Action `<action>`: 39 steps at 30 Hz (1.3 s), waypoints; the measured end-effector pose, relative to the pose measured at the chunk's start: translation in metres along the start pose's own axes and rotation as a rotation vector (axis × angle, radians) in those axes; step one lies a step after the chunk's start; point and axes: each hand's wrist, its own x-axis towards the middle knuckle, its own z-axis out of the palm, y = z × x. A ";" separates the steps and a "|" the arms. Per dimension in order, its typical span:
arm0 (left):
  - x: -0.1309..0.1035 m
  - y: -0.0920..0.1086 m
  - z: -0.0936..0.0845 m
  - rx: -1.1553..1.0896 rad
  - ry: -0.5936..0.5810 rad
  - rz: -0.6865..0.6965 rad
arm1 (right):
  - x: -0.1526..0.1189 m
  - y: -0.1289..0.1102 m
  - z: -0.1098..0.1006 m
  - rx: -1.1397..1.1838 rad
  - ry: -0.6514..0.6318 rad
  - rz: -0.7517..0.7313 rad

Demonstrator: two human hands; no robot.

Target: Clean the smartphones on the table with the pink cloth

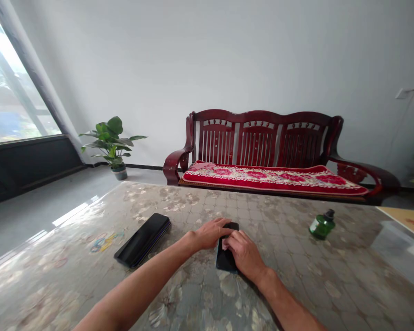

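Note:
A black smartphone lies flat on the table, screen up. My left hand grips it near its far end, fingers over the left edge and top. Over the middle of the screen, my right hand is closed on a small pale pink cloth, pressed against the glass. Most of the cloth is hidden under my fingers. To the left of my left hand lies a stack of dark smartphones, its top one screen up.
Colourful rubber bands lie left of the stack. A green pump bottle stands at the right on the patterned tablecloth. Beyond the table are a wooden bench with a red floral cover and a potted plant.

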 end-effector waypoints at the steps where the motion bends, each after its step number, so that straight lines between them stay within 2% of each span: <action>1: 0.005 -0.002 -0.002 0.019 -0.040 0.013 | -0.001 0.000 -0.001 0.002 -0.007 -0.011; 3: 0.011 -0.005 -0.005 0.049 -0.088 0.025 | -0.002 0.001 -0.003 0.003 -0.017 -0.033; 13: 0.022 0.000 -0.008 0.277 -0.177 0.082 | 0.001 0.005 -0.008 -0.003 -0.043 -0.111; 15: 0.025 0.001 -0.010 0.283 -0.191 0.057 | 0.001 0.006 -0.010 0.007 -0.041 -0.116; 18: 0.023 0.003 -0.014 0.271 -0.219 -0.064 | 0.000 0.009 -0.014 -0.008 -0.042 -0.089; 23: 0.008 0.003 -0.021 0.118 -0.245 -0.421 | 0.001 0.014 -0.022 -0.048 -0.049 0.025; 26: -0.004 0.005 -0.020 0.061 -0.213 -0.526 | 0.002 0.019 -0.024 -0.093 -0.032 0.137; 29: -0.014 0.009 -0.011 0.005 -0.143 -0.594 | 0.003 0.026 -0.023 -0.129 -0.010 0.223; 34: -0.023 0.017 0.013 -0.135 -0.021 -0.562 | 0.000 0.039 -0.021 -0.191 0.032 0.329; 39: -0.026 0.017 0.026 -0.290 0.122 -0.597 | 0.000 0.042 -0.021 -0.271 0.033 0.333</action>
